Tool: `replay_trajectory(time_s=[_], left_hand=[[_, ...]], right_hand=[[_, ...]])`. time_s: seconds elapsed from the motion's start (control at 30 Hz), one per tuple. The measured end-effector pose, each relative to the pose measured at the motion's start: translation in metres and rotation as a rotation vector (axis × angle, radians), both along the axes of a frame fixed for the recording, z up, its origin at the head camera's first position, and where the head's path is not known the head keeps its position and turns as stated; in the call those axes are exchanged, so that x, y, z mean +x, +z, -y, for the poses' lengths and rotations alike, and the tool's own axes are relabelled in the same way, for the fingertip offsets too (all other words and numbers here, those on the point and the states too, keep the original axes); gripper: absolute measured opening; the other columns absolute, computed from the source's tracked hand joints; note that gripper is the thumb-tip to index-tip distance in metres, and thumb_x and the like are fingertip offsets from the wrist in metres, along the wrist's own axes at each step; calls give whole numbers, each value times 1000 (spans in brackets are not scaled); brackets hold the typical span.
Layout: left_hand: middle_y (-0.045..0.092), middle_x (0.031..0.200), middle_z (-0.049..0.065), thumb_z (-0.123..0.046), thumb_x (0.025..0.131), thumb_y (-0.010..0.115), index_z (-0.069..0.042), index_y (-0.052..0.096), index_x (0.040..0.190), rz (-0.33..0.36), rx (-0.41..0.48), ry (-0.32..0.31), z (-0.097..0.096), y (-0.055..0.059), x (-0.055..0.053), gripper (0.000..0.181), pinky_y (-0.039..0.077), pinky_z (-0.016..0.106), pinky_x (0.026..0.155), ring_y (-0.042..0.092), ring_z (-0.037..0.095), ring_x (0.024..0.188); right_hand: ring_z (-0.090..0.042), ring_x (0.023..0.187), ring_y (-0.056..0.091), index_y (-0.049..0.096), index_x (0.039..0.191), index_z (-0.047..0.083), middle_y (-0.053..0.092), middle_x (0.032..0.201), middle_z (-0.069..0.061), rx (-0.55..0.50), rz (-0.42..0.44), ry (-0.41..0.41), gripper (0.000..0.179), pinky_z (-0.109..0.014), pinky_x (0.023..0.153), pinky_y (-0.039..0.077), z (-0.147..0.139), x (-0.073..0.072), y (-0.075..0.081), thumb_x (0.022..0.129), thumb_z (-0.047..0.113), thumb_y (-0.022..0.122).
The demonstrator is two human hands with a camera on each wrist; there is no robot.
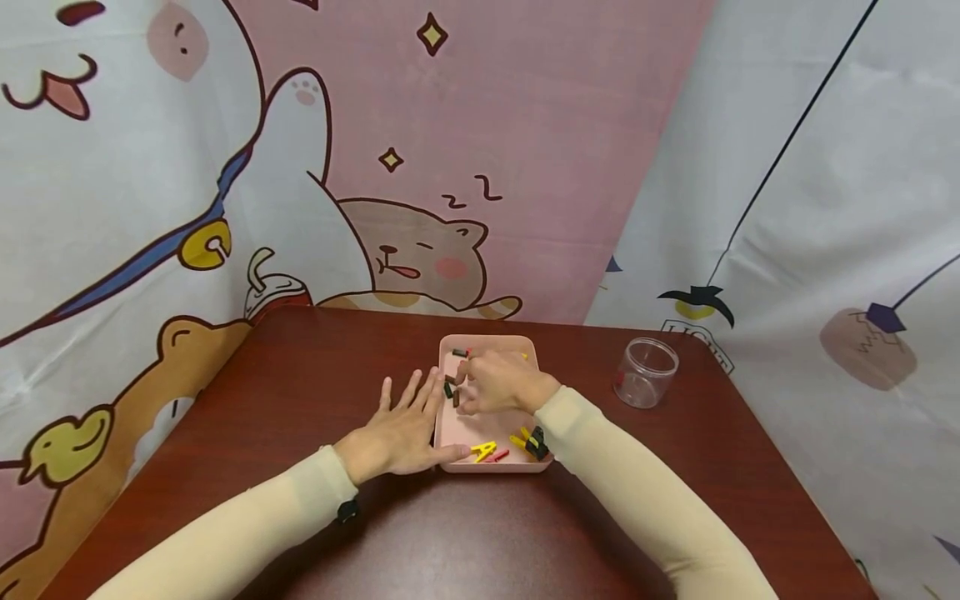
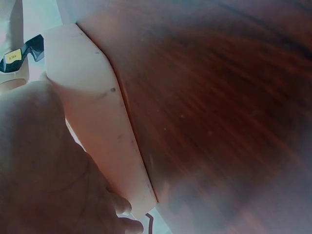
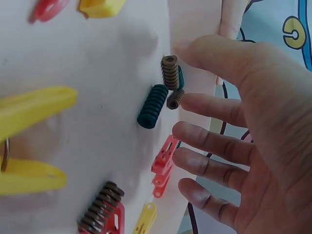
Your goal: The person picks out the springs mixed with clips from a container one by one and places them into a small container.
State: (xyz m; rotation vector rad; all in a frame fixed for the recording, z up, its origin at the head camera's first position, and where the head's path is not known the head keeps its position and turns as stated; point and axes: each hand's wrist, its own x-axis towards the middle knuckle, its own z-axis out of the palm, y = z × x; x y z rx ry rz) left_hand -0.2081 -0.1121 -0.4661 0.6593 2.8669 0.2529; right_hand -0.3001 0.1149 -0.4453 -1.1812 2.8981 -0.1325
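A shallow pale pink tray [image 1: 495, 468] lies on the table. Over its far left part is my right hand [image 1: 501, 379], fingers spread and reaching down. In the right wrist view, that hand's thumb and fingertips sit beside a brown spring [image 3: 170, 73], a smaller brown spring [image 3: 175, 99] and a dark green spring [image 3: 152, 107]; I see nothing held. Red clothespins [image 3: 165, 163] and a dark brown spring [image 3: 101, 207] lie farther along. My left hand [image 1: 397, 433], fingers spread, rests along the tray's left edge. Near the tray's front lie a yellow clothespin [image 1: 483, 450] and a red clothespin [image 1: 497, 456].
A clear round jar [image 1: 647, 375] stands on the dark wooden table [image 1: 330, 367], to the right of the tray. Cartoon-printed cloth [image 1: 525, 167] hangs behind the table and along its sides. A black strap with a yellow label [image 2: 13, 56] is on the right wrist.
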Motion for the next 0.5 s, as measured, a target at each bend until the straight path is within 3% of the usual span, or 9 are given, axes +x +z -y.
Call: replay_trajectory(time_s=[0.23, 0.5], left_hand=[[1, 199, 13, -95, 102, 54, -7, 6, 188, -7, 0, -3, 0, 2, 0, 131, 2, 81, 143, 4, 41, 186], [-1, 199, 13, -95, 102, 53, -7, 4, 188, 9, 1, 2, 0, 2, 2, 132, 0, 81, 143, 4, 42, 186]], right_hand=[[-12, 95, 72, 90, 118, 21, 85, 111, 4, -3, -10, 43, 35, -36, 88, 66, 4, -4, -5, 92, 43, 97], [-8, 90, 70, 90, 114, 23, 84, 107, 7, 2, 5, 26, 30, -34, 83, 65, 9, -3, -10, 95, 45, 96]])
